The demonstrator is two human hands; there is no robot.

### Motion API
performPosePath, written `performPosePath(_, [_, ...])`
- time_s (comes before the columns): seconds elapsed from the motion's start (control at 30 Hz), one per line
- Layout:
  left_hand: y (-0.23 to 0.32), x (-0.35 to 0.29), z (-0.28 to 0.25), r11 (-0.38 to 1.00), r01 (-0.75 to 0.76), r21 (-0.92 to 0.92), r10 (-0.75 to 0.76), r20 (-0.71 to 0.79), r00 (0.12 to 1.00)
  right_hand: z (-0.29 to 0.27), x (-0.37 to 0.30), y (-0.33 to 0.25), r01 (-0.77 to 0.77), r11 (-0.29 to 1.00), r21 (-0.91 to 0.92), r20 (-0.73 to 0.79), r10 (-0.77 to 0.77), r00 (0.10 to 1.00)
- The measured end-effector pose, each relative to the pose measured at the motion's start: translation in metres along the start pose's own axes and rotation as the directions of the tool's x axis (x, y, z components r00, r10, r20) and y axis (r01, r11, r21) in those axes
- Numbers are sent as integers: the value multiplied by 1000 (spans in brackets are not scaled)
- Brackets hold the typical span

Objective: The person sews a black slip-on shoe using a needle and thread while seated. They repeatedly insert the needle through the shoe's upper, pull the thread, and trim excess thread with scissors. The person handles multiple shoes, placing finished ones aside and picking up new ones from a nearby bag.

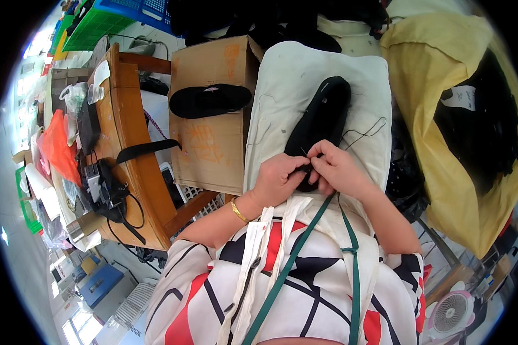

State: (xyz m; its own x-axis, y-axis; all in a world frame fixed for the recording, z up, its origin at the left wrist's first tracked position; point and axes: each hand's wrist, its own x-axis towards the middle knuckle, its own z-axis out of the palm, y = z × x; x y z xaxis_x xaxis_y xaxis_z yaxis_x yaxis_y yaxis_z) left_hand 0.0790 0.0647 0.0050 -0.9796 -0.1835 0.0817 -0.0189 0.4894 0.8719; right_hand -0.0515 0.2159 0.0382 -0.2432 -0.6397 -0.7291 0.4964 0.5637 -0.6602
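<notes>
A black slip-on shoe (316,118) lies on a white cushion (276,75) in front of me, its near end between my hands. My left hand (277,179) is closed at that end, thumb and forefinger pinching the shoe's edge. From the other side, my right hand (335,165) pinches a thin, light sliver that looks like a sewing needle; the fingers partly hide it. The fingertips of both hands almost meet over the shoe. Dark thread (367,133) loops across the cushion, right of the shoe.
Another black shoe (210,101) rests on a cardboard box (204,152) at left, beside a wooden table (121,109) with a black bag (106,187). A yellow sack (411,63) of black items stands at right. Green straps (293,253) hang over my front. A fan (450,313) is lower right.
</notes>
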Motion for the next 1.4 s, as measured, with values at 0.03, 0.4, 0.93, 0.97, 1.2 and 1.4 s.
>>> performPosePath(0.03, [-1,0,0,1000,-21,-2,21,-3,1000,-4,0,-2,47,994,-100,-18,-49,999])
performPosePath(0.4, [-1,3,-2,996,-84,18,83,36,996,12,29,-16,652,625,-429,-276,-778,564])
performPosePath(0.93, [3,7,-10,942,263,-208,-227,183,957,-269,-150,-61,923,118,-365,-747,-629,-215])
performPosePath(0.97, [2,8,-10,934,294,-205,-254,199,946,-261,-143,-52,860,243,-449,-782,-572,-247])
performPosePath(1.2, [0,11,-8,738,523,-425,-434,294,851,-77,-20,16,415,293,-862,39,-777,629])
performPosePath(1.4, [5,20,-16,587,694,-416,-572,394,720,-27,13,1,541,-82,-837,378,-801,464])
